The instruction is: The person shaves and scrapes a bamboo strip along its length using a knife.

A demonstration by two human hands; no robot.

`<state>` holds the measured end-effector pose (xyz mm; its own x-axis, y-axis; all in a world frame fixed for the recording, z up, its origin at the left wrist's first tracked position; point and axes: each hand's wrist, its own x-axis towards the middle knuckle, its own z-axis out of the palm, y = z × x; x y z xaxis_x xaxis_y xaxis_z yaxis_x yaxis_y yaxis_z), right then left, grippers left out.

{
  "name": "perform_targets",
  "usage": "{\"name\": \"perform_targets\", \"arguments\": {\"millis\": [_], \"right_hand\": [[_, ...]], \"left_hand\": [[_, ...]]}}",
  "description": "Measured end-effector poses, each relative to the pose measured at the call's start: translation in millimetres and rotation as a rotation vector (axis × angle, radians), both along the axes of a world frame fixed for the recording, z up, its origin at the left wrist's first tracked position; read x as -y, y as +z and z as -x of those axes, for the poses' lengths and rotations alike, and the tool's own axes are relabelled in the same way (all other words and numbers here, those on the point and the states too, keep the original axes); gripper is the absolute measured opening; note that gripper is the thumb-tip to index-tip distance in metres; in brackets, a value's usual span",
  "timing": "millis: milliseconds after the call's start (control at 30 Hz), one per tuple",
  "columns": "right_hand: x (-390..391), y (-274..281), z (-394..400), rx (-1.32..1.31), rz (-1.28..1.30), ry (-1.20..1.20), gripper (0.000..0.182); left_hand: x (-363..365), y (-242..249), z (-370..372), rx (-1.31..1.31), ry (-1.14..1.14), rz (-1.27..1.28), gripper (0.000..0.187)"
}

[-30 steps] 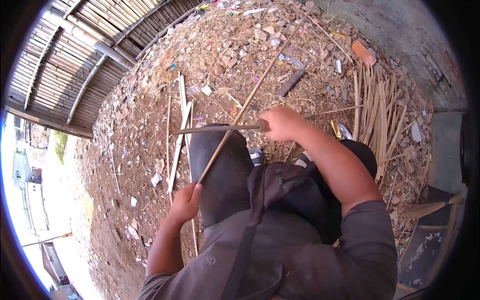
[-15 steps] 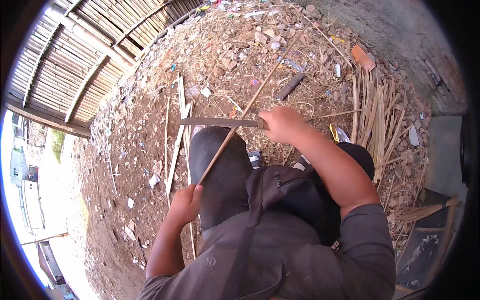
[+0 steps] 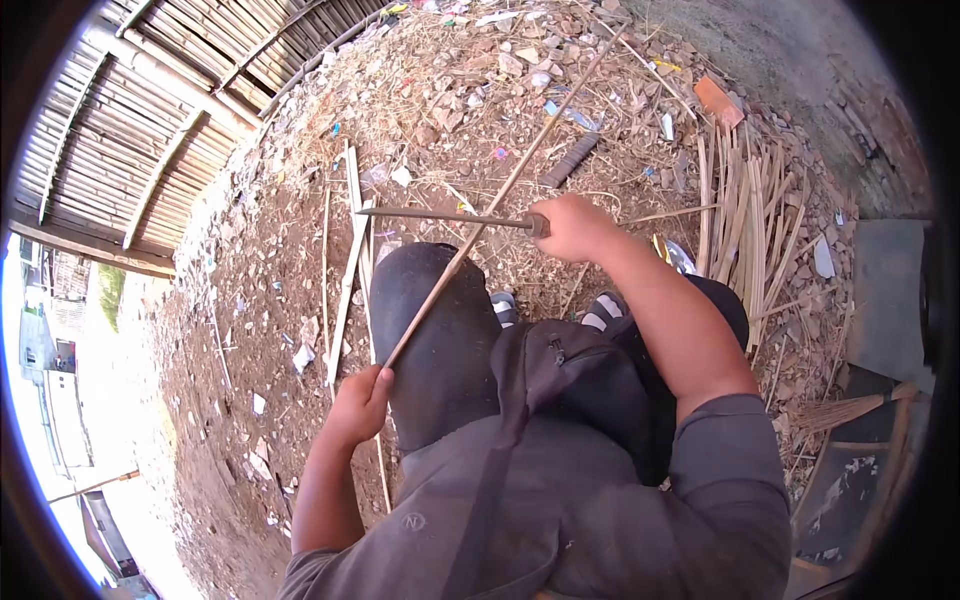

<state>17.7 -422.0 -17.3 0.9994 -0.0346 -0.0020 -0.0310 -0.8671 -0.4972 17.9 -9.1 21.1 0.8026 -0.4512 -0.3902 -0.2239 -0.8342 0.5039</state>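
The knife [image 3: 440, 214] crosses the strip [image 3: 427, 312] left of the bundle [image 3: 752, 225].

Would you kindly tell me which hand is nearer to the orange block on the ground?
Right. The right hand, holding the knife, is nearer the body than the orange block; the left hand, gripping the stick, is farther off, beside the left leg.

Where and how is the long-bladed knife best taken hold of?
The long-bladed knife is probably best gripped by its handle, coming from the person's right with the fingers wrapped round it, as the right hand does. The narrow blade points left, its tip free, and crosses the long strip, so that side suits a grip poorly.
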Motion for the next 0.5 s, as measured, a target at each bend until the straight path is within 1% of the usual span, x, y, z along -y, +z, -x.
{"name": "perform_targets", "arguments": {"millis": [67,100,200,233,267,333,367,433,467,500], "right_hand": [[4,2,-10,-0.015,0.033,-0.028,0.014],[-1,10,-6,0.001,0.037,-0.029,0.014],[-19,27,3,0.034,0.229,0.047,0.015],[-10,18,1,0.095,0.189,0.088,0.018],[-5,2,-1,0.059,0.108,0.050,0.019],[4,-2,-14,0.027,-0.019,-0.038,0.021],[9,-5,-14,0.034,0.071,-0.029,0.020],[-2,21,-1,0.050,0.121,-0.036,0.017],[-7,26,3,0.051,0.138,-0.045,0.016],[-10,15,3,0.105,0.164,-0.016,0.016]], "left_hand": [[1,-2,-6,-0.104,0.072,0.048,0.049],[-3,-5,-8,-0.116,0.067,0.025,0.050],[-3,2,-5,-0.001,-0.018,0.019,0.049],[-2,2,-3,0.006,-0.025,-0.002,0.049],[1,3,0,0.006,-0.028,-0.025,0.049],[4,4,-1,0.006,-0.015,-0.025,0.048],[2,4,-3,-0.010,0.003,-0.014,0.047],[-1,2,-3,-0.020,0.013,0.005,0.046],[-4,1,-2,-0.017,0.005,0.013,0.046],[-5,-1,-3,-0.017,-0.002,0.020,0.046]]}}
